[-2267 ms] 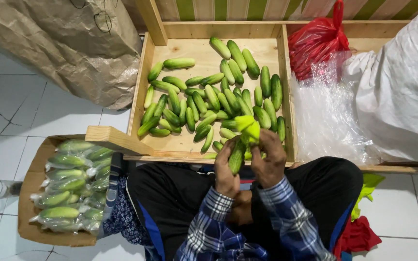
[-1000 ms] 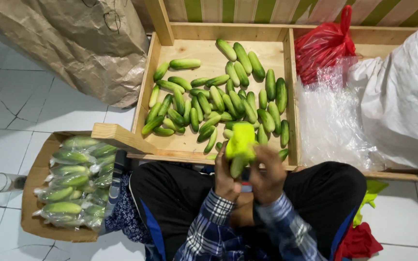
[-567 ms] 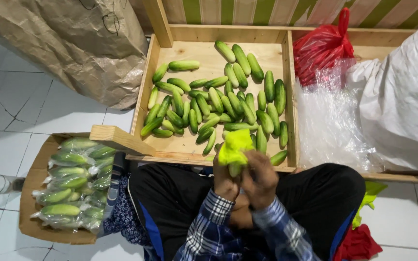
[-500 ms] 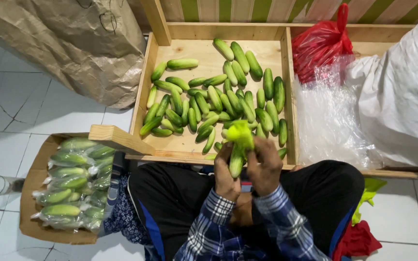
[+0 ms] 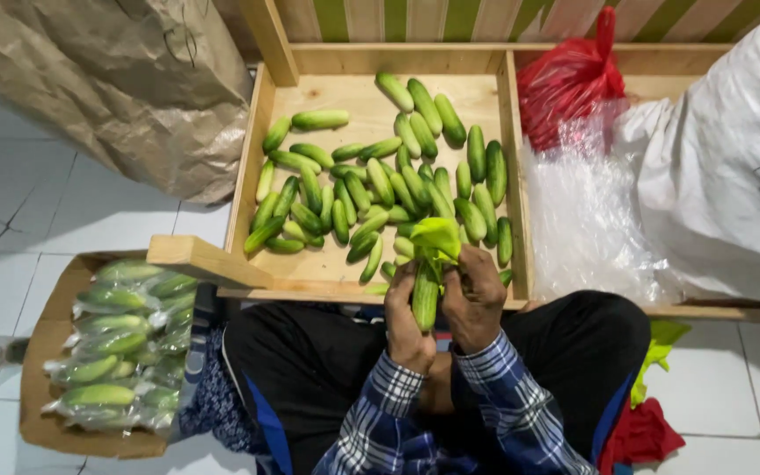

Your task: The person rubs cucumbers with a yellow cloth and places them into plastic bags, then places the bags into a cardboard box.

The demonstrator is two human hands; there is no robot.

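In the head view, the left hand (image 5: 406,321) and the right hand (image 5: 475,297) meet over the person's lap, both closed around one cucumber (image 5: 425,299) that stands roughly upright between them. The left fingers wrap its left side, the right fingers its right side, so the cucumber sits directly between the two palms. A yellow-green cloth (image 5: 437,237) is bunched over the cucumber's upper end, just above both hands and touching the right fingertips.

Just beyond the hands lies a wooden tray (image 5: 371,97), its near rim right at the knuckles, with a pile of loose cucumbers (image 5: 380,185) spread across it. To the right of the right hand, past the tray's side wall, lies a heap of clear plastic bags (image 5: 582,220), with a red plastic bag (image 5: 569,84) farther off and a white sack (image 5: 723,167) beside them. Well to the left of the left hand, a cardboard box (image 5: 46,422) holds bagged cucumbers (image 5: 120,343). A brown paper sack (image 5: 107,79) stands far up and left.
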